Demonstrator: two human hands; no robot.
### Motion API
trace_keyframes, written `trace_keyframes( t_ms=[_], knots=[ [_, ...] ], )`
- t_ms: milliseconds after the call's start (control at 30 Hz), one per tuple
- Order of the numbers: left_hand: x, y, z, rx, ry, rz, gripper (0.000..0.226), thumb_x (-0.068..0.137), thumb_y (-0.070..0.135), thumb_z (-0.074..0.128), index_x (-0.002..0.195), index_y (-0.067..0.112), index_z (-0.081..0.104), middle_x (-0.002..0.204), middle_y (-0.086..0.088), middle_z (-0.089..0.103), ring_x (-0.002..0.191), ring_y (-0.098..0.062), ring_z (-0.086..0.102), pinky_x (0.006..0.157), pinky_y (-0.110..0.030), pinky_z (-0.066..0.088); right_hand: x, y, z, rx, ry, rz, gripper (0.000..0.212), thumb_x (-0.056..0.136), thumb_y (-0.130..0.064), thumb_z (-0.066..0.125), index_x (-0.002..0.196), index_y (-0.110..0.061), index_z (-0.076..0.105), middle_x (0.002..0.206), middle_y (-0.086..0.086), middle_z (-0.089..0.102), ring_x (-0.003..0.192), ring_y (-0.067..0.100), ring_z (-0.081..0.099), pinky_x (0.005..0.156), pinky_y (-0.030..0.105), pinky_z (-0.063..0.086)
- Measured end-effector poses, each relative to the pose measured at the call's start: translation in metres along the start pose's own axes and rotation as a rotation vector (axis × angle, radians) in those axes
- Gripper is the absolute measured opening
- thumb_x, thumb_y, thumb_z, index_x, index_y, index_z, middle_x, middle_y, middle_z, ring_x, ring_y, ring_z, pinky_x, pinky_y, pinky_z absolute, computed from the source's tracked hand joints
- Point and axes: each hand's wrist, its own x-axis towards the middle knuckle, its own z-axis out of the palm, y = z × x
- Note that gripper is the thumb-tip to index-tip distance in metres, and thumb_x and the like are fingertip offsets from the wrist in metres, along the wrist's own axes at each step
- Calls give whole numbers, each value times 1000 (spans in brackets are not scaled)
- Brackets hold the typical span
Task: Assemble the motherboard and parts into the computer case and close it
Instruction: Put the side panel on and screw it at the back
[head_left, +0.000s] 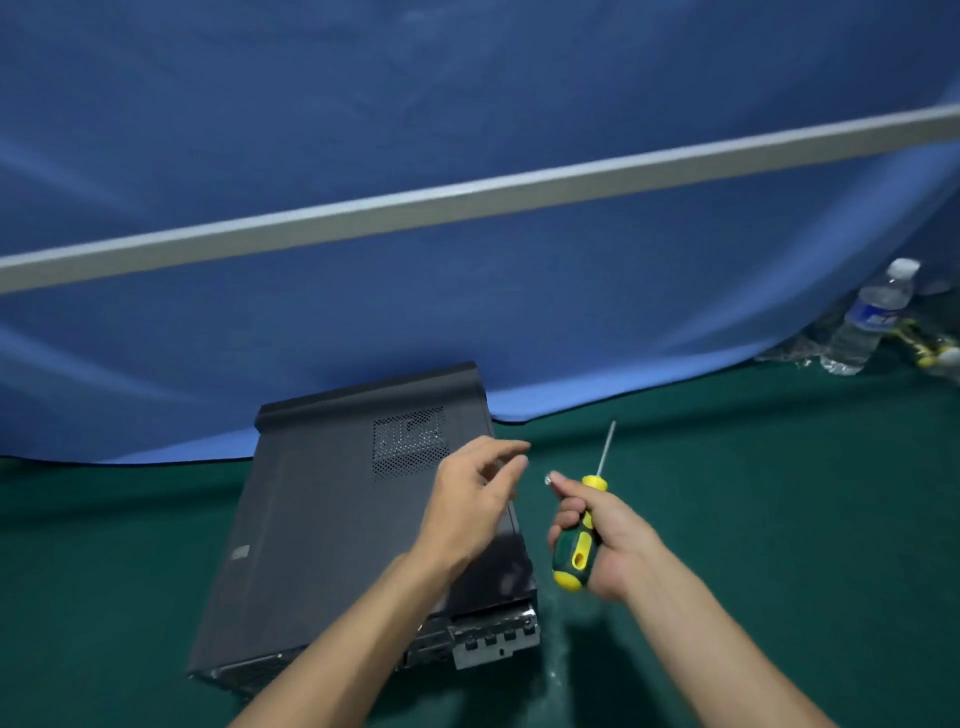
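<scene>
My right hand (602, 540) grips the green-yellow screwdriver (579, 540) at centre frame, pinching a small screw (547, 478); my left hand (475, 499) hovers released over the closed computer case (332, 519), lying lower centre on the green table (779, 519)

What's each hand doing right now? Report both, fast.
Left hand: open, fingers relaxed, above the computer case.
Right hand: grips the screwdriver, pinches a small screw.

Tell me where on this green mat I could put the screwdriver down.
Bare green mat lies right of the right hand, running back to the blue cloth. Another bare stretch lies left of the computer case. The far right corner is crowded: water bottle and crinkled plastic.
</scene>
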Motion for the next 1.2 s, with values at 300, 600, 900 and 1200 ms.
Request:
trace_keyframes(
  t_ms=[300, 600, 900, 1200],
  knots=[
    [-89, 59, -5, 40, 118, 90, 12, 88, 7, 64, 95, 7, 73, 89, 1, 68, 76, -18, 65, 70, -38, 55, -84, 45, 9, 164, -182, 76, 19, 90, -14, 60, 72, -7, 59, 38, -6, 43, 28, 4, 43, 36, 13, 41],
    [-125, 79, -25, 317, 262, 347, 14, 89, 11, 61, 92, 8, 74, 80, -1, 71, 71, -11, 64, 66, -24, 51, -129, 61, 14, 100, -267, 56, 24, 90, -14, 60, 67, -7, 61, 38, -6, 43, 29, 5, 43, 37, 13, 40],
    [-112, 106, -53, -493, 442, -292, 17, 91, 1, 55, 76, 2, 64, 67, -11, 66, 51, -16, 64, 47, -26, 53, -137, 61, 22, -626, -112, -425, 22, 94, -26, 54, 80, -9, 56, 54, 2, 51, 42, 16, 44, 43, 23, 39],
    [-123, 90, -119, -1111, 471, -576, 20, 97, 2, 46, 80, -3, 56, 73, -19, 69, 67, -27, 70, 80, -39, 55, -132, 88, 1, -1731, 49, -1006, 37, 87, -60, 52, 123, -51, 51, 109, -18, 66, 99, 10, 58, 69, 26, 38]
  ],
)
